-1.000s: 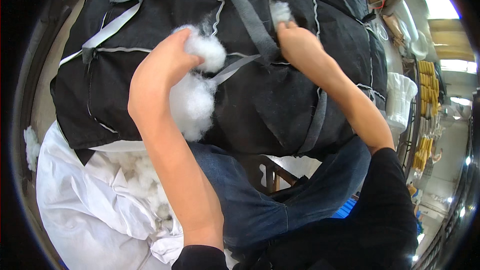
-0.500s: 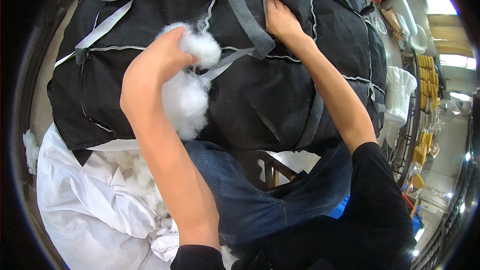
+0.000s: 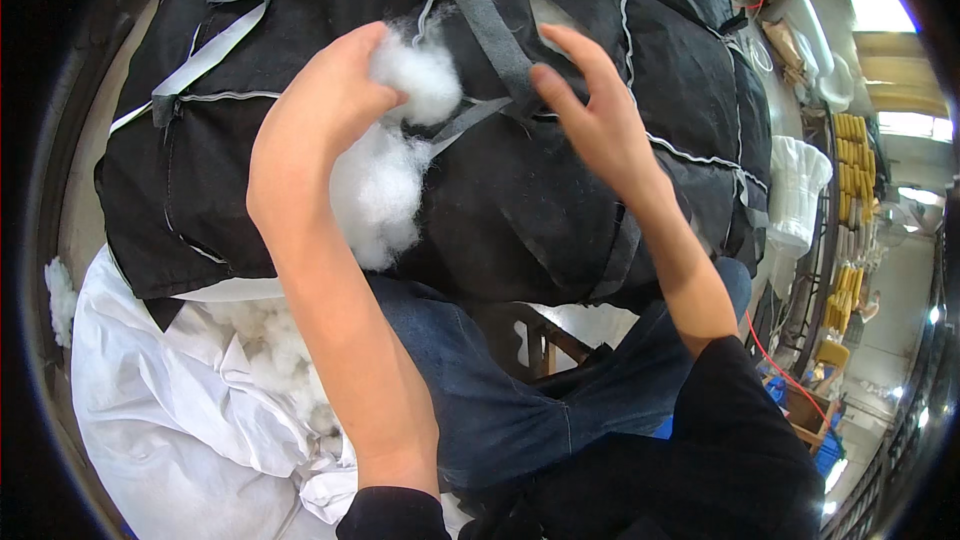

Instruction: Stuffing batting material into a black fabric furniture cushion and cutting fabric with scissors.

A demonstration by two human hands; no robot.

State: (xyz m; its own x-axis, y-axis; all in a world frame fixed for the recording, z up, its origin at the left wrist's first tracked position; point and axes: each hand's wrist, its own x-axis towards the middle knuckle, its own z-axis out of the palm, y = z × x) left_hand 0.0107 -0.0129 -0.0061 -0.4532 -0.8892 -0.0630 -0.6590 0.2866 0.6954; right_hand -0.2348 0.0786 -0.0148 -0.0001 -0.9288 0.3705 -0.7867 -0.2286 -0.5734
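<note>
A large black fabric cushion cover [image 3: 500,220] with white piping and grey strips lies across my lap. My left hand [image 3: 345,75] is closed on a tuft of white fibre stuffing [image 3: 420,80], just above the cover. Below that hand, a second clump of stuffing [image 3: 380,198] rests on the black fabric. My right hand [image 3: 590,105] is open and holds nothing, its thumb and forefinger apart beside a slit [image 3: 548,12] in the cover. Pale filling shows inside the slit. A loose grey strip [image 3: 485,20] lies between my two hands.
At the lower left, a white sack [image 3: 180,420] stands open with loose fibre [image 3: 270,340] inside. Another bit of fluff [image 3: 60,302] lies at the far left. To the right are a white wrapped bundle [image 3: 797,195] and a rack with yellow items [image 3: 852,170].
My right hand has come out of the slit and moved down, its fingers now spread. My left hand has shifted slightly up and right with its stuffing.
</note>
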